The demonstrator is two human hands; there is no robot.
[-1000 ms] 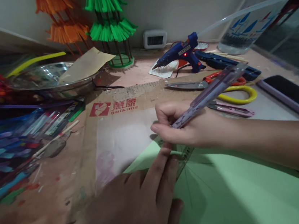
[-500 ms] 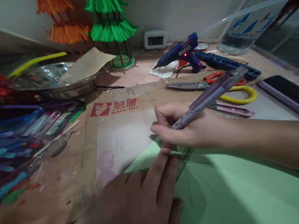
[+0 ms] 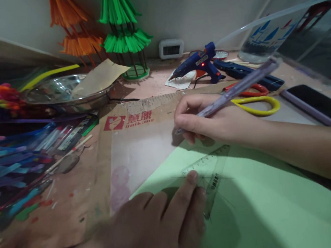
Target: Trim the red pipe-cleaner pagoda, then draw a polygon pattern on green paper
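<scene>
A purple patterned pen (image 3: 236, 89) is gripped in my right hand (image 3: 213, 118), its tip hovering near the upper edge of a light green sheet of paper (image 3: 283, 202). On that paper lies a clear triangular ruler (image 3: 207, 160). My left hand (image 3: 156, 225) rests with its fingers stretched out, the index fingertip pressing on the ruler's left part. Thin pencil-like lines cross the paper around and beneath the ruler. The left thumb is hidden.
Behind the paper stand a blue glue gun (image 3: 194, 62) with a lit red light, yellow-handled scissors (image 3: 271, 105) and a phone (image 3: 319, 101). A metal bowl (image 3: 69, 99) and many coloured pipe-cleaner pieces (image 3: 4, 164) fill the left. A green tiered model (image 3: 126, 40) and cup (image 3: 266, 39) stand behind.
My right hand has lifted away from the ruler, up and slightly right, with the pen lying lower. More of the ruler shows. My left hand has shifted slightly down and right.
</scene>
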